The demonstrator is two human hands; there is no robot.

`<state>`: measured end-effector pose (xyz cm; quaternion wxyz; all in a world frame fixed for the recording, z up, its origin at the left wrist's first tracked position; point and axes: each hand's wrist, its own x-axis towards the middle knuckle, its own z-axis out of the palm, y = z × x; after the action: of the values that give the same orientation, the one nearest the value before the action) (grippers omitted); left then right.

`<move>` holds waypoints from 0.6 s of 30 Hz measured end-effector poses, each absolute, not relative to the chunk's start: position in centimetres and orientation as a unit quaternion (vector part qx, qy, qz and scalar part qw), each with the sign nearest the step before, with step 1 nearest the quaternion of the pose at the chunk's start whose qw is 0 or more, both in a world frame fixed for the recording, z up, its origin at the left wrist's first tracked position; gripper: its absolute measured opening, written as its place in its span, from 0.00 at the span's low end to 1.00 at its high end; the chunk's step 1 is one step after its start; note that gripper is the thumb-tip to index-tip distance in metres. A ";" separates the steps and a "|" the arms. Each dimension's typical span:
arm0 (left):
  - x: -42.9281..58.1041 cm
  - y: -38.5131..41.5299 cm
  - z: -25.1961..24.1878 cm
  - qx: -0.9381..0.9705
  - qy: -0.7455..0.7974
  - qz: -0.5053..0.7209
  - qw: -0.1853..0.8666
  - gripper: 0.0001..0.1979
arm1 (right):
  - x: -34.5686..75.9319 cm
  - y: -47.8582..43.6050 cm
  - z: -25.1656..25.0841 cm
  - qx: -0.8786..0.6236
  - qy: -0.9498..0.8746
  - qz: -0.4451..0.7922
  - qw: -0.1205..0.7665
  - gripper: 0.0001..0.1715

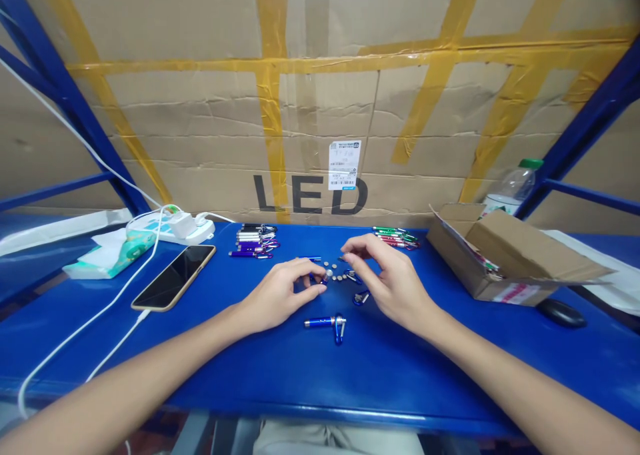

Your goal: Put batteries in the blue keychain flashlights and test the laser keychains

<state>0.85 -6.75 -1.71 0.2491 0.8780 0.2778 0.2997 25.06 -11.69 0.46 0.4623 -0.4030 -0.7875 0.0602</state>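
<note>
My left hand (280,294) rests on the blue table (300,375), fingers curled, its fingertips pinched at a small blue piece beside a row of several button cells (334,272). My right hand (387,275) hovers over the same cells, thumb and forefinger pinched together above them; what they hold is too small to name. A blue keychain flashlight (325,322) with a carabiner lies just in front of both hands. Another small blue part (361,298) lies under my right palm.
A pile of purple and silver flashlights (255,242) lies behind my left hand, green and red ones (397,237) behind my right. A phone (174,277) on a white cable, a power strip (170,228), tissues (107,255), an open cardboard box (505,255), a bottle (510,187) and a mouse (561,312) surround them.
</note>
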 end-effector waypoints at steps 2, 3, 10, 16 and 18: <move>0.8 -6.7 -1.7 0.877 0.278 0.301 0.250 0.11 | 25.1 -11.7 0.5 -0.402 -0.788 0.071 0.461 0.06; 0.8 -6.7 -1.7 0.877 0.279 0.302 0.251 0.10 | 25.1 -11.7 0.6 -0.399 -0.790 0.080 0.459 0.06; 0.8 -6.8 -1.6 0.873 0.278 0.304 0.261 0.10 | 25.0 -11.7 0.2 -0.377 -0.806 0.154 0.429 0.04; 0.9 -6.8 -1.7 0.876 0.277 0.306 0.248 0.08 | 25.0 -11.6 -0.3 -0.334 -0.829 0.127 0.430 0.06; 0.9 -6.8 -1.7 0.878 0.275 0.307 0.243 0.07 | 25.0 -11.6 -0.4 -0.327 -0.838 0.099 0.426 0.06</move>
<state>0.90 -6.76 -1.73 0.2434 0.8781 0.2750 0.3065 24.98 -11.62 -0.40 0.4261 -0.3267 -0.8378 0.0989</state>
